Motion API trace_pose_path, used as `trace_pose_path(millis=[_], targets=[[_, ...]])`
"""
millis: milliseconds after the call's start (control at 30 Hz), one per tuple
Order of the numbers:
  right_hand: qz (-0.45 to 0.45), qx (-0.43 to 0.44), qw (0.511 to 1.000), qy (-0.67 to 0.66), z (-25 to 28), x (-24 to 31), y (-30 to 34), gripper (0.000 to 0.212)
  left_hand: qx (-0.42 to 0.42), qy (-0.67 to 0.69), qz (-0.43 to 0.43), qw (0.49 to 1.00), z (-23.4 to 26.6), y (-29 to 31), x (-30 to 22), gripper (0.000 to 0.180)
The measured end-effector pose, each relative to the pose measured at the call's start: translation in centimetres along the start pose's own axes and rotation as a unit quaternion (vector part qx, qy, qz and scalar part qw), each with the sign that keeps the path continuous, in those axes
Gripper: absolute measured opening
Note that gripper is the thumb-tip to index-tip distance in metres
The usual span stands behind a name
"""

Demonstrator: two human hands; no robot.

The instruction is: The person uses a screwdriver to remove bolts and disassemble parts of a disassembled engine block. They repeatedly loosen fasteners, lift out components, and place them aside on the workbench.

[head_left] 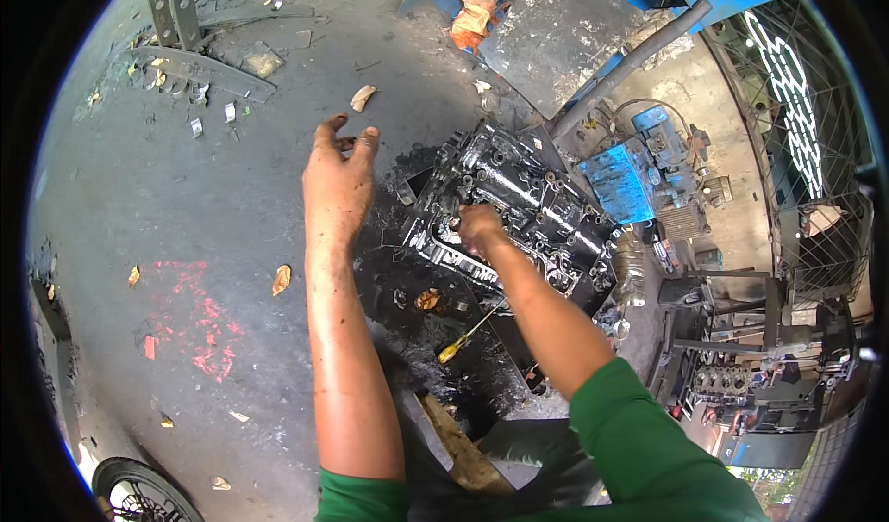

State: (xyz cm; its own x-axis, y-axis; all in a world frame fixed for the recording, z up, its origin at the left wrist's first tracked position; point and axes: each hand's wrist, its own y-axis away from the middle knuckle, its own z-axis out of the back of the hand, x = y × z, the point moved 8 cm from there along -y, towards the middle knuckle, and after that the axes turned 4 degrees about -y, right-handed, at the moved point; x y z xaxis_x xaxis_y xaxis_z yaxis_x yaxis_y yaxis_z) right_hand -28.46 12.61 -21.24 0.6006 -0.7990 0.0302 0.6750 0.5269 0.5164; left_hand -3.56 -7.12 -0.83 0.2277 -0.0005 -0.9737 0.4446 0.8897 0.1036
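A black, oily engine block [530,192] lies on the dark, stained floor in front of me. My right hand [480,229] reaches onto its near left part, above the bright metal rim, with the fingers curled; whatever they grip is hidden beneath them. My left hand [341,178] hovers over the floor to the left of the engine, fingers apart and holding nothing. Below the engine, a screwdriver with a yellow handle [452,349] lies with its shaft pointing toward my right forearm.
Blue machinery [619,181] stands to the right of the engine, beside a grey pipe [639,64] on a slant. Metal parts fill a rack [732,374] farther right. Dry leaves [281,279] dot the floor, and a wheel [139,494] shows at lower left.
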Motion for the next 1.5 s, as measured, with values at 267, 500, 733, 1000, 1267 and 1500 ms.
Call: trace_pose_path(millis=[267,500,733,1000,1267,1500], targets=[[-0.024,-0.002,0.91,-0.413,6.1,2.0,6.6,0.018,0.011,-0.026,0.004,1.0,0.3,-0.1,-0.3,0.057],[-0.061,-0.019,0.997,0.039,7.2,0.8,8.7,0.037,0.009,-0.028,-0.001,1.0,-0.2,1.1,-1.0,0.054],[-0.069,-0.13,0.987,-0.063,6.2,2.1,7.7,0.029,-0.011,-0.024,-0.007,1.0,1.1,0.3,-0.4,0.056],[-0.025,-0.139,0.99,0.014,10.0,1.6,7.5,0.033,0.004,-0.016,-0.003,1.0,-0.4,-0.3,-1.0,0.056],[0.028,-0.079,0.995,0.059,9.3,1.2,6.9,0.032,0.005,-0.004,0.008,1.0,0.7,0.1,-0.7,0.059],[0.036,-0.041,0.992,0.114,9.1,1.2,4.3,0.026,0.03,-0.002,0.016,0.999,-1.4,0.0,-0.7,0.061]])
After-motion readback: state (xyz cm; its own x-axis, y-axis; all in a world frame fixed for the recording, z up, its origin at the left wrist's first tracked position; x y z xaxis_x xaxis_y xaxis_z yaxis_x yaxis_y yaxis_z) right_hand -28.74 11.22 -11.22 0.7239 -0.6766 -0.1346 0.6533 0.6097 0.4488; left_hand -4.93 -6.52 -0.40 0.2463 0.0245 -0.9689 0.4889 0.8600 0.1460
